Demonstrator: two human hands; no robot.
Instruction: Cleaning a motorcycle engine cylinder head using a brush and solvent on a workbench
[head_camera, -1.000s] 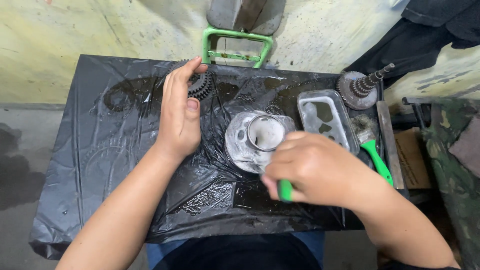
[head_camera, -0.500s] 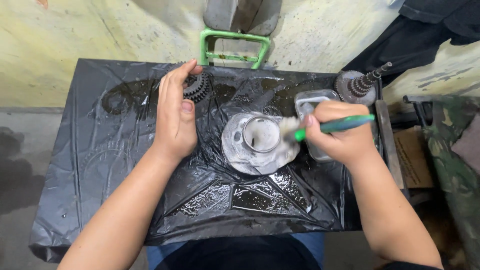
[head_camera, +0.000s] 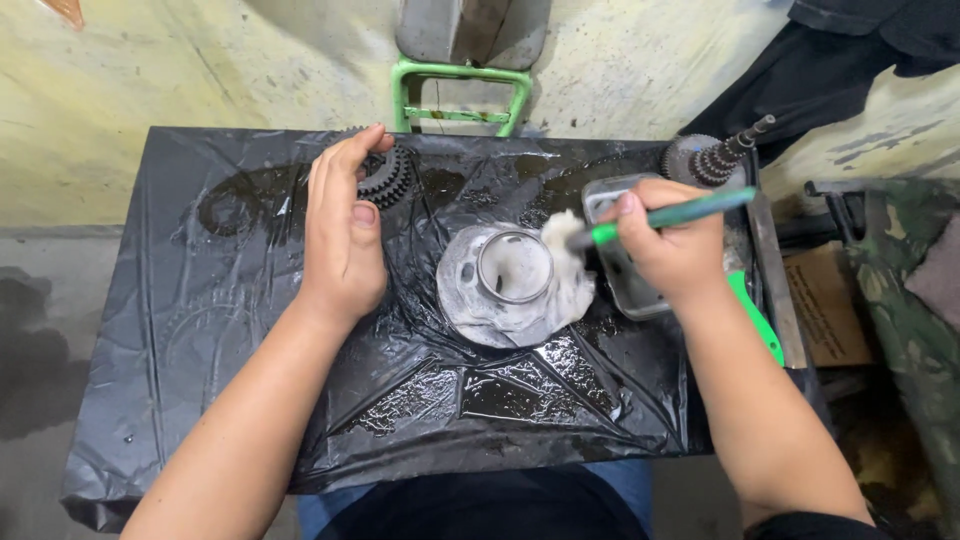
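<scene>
My right hand (head_camera: 672, 240) grips a green-handled brush (head_camera: 660, 217) whose pale bristles touch the right side of a grey metal cylinder part (head_camera: 512, 280) standing on the black plastic sheet (head_camera: 220, 340). My left hand (head_camera: 342, 228) rests flat on the sheet to the left of the cylinder, fingers pointing away, beside a dark toothed gear (head_camera: 386, 178). It holds nothing.
A small metal tray (head_camera: 625, 290) sits under my right hand. A gear shaft (head_camera: 715, 158) lies at the far right corner, and a second green handle (head_camera: 755, 318) by the right edge. A green metal frame (head_camera: 460, 95) stands behind the table; cardboard and cloth are at right.
My right hand has carried the brush up from the near side of the cylinder to its right side, bristles now against the rim. The left hand has stayed in place.
</scene>
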